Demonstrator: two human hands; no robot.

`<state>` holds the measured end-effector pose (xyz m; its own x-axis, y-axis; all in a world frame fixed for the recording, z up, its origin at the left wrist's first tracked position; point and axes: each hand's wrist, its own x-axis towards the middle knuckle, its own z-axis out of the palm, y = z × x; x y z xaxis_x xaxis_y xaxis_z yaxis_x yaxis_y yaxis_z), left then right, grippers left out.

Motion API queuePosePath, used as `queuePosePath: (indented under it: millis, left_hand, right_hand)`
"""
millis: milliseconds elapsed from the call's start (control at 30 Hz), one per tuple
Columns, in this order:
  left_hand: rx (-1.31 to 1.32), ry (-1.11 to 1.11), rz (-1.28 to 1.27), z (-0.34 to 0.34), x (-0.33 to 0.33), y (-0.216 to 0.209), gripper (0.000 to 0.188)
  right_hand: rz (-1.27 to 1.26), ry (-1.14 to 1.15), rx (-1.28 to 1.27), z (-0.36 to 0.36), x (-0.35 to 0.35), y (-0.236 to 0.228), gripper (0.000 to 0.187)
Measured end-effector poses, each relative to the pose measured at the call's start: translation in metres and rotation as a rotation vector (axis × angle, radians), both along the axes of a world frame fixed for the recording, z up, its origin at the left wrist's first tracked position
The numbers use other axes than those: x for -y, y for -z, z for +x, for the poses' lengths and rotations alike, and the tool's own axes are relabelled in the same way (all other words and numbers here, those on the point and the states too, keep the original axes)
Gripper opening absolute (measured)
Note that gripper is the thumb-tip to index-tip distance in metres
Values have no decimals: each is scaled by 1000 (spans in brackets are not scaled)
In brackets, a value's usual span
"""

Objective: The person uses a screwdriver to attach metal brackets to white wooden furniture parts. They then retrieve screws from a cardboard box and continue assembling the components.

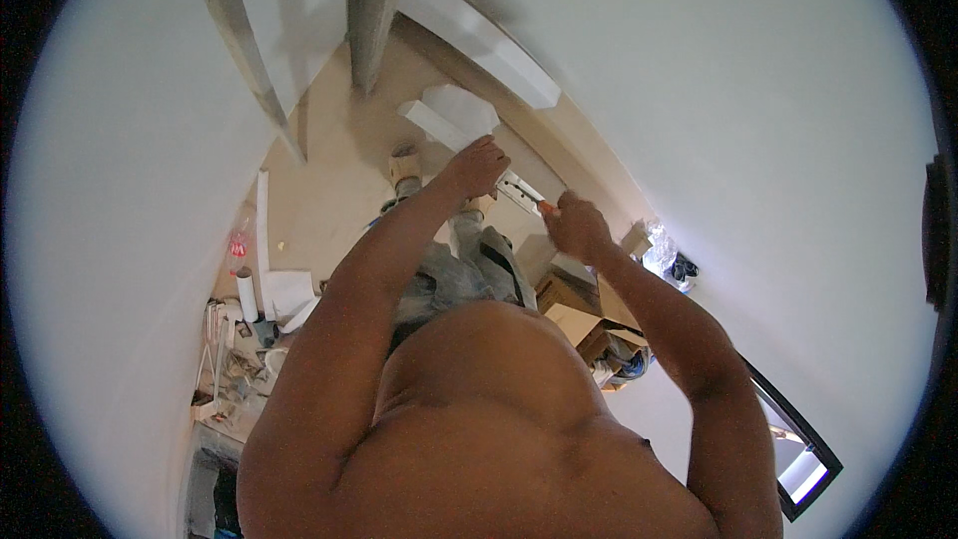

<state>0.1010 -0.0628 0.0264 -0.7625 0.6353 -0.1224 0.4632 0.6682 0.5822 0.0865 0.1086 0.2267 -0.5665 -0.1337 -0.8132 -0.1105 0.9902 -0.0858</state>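
A long white strip (435, 126), perhaps a trim or a rail, slants in front of me above the floor. My left hand (477, 168) is closed around its middle. Closer to the strip's right end, a slotted or holed part of it faces up. My right hand (579, 228) is closed on an orange-handled tool (546, 208) that looks like a screwdriver, its dark shaft pointing left over the strip. Whether its tip touches the strip, I cannot tell. Below them are my dusty trousers (479, 265) and a shoe (403, 162).
Open cardboard boxes (572, 323) stand at my right. On the left lie a white roll (246, 295), a red-labelled bottle (238, 252) and scattered debris (242, 379). A grey post (371, 25) rises ahead. A long white piece (489, 38) lies along the right wall.
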Motion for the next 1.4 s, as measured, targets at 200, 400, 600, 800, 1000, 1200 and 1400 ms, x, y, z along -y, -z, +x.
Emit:
queuePosePath:
  millis: [200, 400, 600, 800, 1000, 1200, 1400]
  left_hand:
    - [7, -17, 1, 1, -2, -2, 50]
    - [-26, -9, 11, 0, 2, -2, 52]
    - [-13, -25, -5, 0, -2, 2, 53]
    - [28, -32, 21, -3, -1, -2, 55]
    - [12, -16, -13, -4, -2, -3, 56]
    - [46, 5, -48, -4, 0, -10, 51]
    - [25, 2, -45, -5, 1, -17, 51]
  right_hand:
    - [46, 450, 185, -10, -5, -2, 33]
    - [76, -506, -178, 12, 3, -8, 33]
    - [-6, 167, -13, -9, 2, 6, 42]
    - [36, 230, -16, -8, 8, -7, 44]
    - [92, -187, -172, 3, 23, -6, 38]
    - [129, 325, 127, -22, 24, 3, 48]
    - [36, 225, 16, -10, 16, -42, 63]
